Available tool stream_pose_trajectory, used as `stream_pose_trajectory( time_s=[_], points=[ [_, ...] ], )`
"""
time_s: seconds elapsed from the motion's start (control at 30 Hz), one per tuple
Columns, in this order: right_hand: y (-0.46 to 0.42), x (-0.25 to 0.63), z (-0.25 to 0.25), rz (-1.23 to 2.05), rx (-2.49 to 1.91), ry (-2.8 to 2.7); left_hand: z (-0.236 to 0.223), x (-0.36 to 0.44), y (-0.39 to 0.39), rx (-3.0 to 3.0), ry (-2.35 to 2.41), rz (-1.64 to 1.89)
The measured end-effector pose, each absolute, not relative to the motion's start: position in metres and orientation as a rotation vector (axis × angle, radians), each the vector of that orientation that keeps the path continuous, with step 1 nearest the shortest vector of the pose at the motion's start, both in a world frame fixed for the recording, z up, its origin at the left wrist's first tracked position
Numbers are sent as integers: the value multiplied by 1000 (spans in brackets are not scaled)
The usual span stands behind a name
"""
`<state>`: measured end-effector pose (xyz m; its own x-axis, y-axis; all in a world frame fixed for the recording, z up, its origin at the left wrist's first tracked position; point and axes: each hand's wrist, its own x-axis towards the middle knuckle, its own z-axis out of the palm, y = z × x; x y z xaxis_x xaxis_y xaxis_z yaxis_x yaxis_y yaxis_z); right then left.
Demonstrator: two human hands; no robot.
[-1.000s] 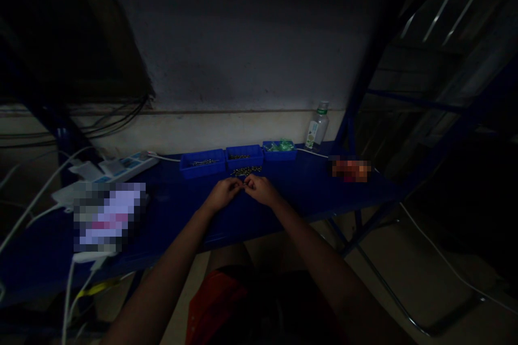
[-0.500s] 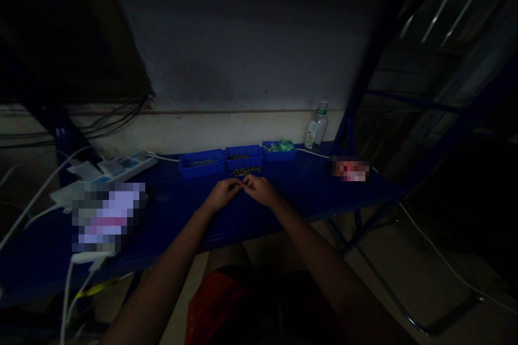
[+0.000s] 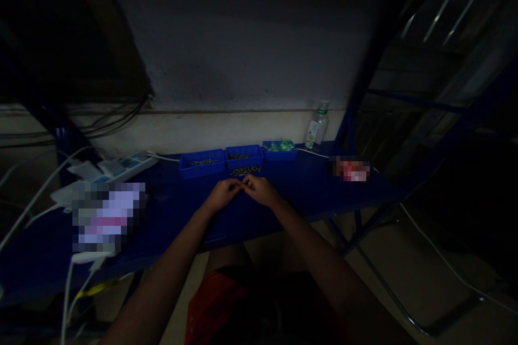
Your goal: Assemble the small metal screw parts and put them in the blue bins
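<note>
In my head view I count two hands, three blue trays, one pile, one bottle and one power strip. The left tray [image 3: 202, 171] has thin silvery bits [image 3: 204, 162] in it. The middle tray [image 3: 247, 163] has small gold-looking bits [image 3: 239, 157]. The right tray [image 3: 280, 156] has shiny green stuff [image 3: 281, 145] in it. The pile of small metal pieces [image 3: 249, 171] lies on the blue table [image 3: 170, 210], in front of the middle tray and just past the hands. The pieces are too small for me to count.

The clear bottle [image 3: 318, 128] stands upright near the wall. The white power strip [image 3: 128, 168] lies over on the left.

Both my arms come in from the bottom and lean toward each other. The left hand [image 3: 222, 195] and the right hand [image 3: 262, 190] meet in the middle, backs up, fingers bent in. Their tips are touching or almost touching. It is too dark for me to tell if either hand pinches a piece, or if they rest on the table.
</note>
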<state>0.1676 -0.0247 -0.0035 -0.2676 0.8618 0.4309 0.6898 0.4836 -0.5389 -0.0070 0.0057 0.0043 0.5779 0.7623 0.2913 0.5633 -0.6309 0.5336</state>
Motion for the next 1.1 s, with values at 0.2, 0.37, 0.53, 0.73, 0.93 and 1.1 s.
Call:
stream_pose_trajectory(
  time_s=[0.2,0.37,0.53,0.73,0.93,1.1],
  points=[
    [-25,168,-4,311,-1261,-2040,3,-7,8,2447,1077,712],
    [-24,168,-4,309,-1273,-2040,2,-7,9,2445,1063,714],
    [-24,168,-3,314,-1286,-2032,3,-7,8,2440,1069,702],
    [-24,169,-4,296,-1264,-2038,5,-7,6,2449,1080,692],
    [-23,169,-5,304,-1272,-2037,5,-7,7,2469,1074,699],
    [-22,169,-6,304,-1322,-2006,6,-6,5,2449,1083,715]
  ],
)
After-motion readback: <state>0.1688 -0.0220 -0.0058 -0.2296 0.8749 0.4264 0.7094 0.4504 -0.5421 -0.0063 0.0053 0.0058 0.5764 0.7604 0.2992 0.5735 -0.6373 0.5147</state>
